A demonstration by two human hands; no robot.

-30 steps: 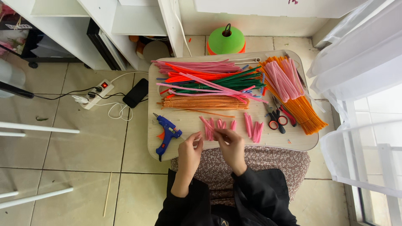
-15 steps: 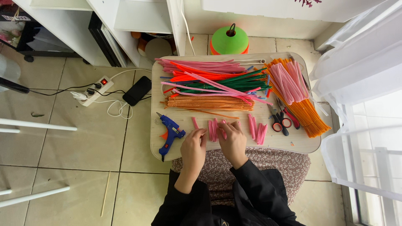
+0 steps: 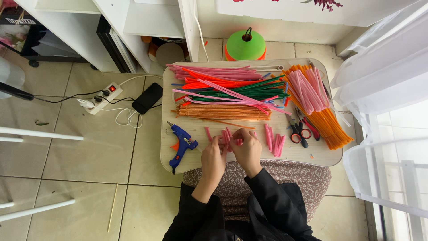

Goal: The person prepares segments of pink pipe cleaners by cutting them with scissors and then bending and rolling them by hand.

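At frame centre, the left hand (image 3: 213,158) and right hand (image 3: 246,148) pinch short pink pipe cleaners (image 3: 226,137). They work above a beige tray (image 3: 249,154) holding coloured pipe cleaner bundles (image 3: 223,96), a blue glue gun (image 3: 181,146) and scissors (image 3: 298,132).

Seen from above, a person wears a black long-sleeved top, its loose cloth falling in soft folds across shoulders and chest. Both black sleeves (image 3: 203,214) run the full length of the arms and end at the wrists, leaving the left hand (image 3: 213,159) and right hand (image 3: 248,151) bare, with no rings, watch or bracelets to be seen. Over the lap spreads a skirt (image 3: 263,180) of pale cloth, closely printed with small dark flowers.
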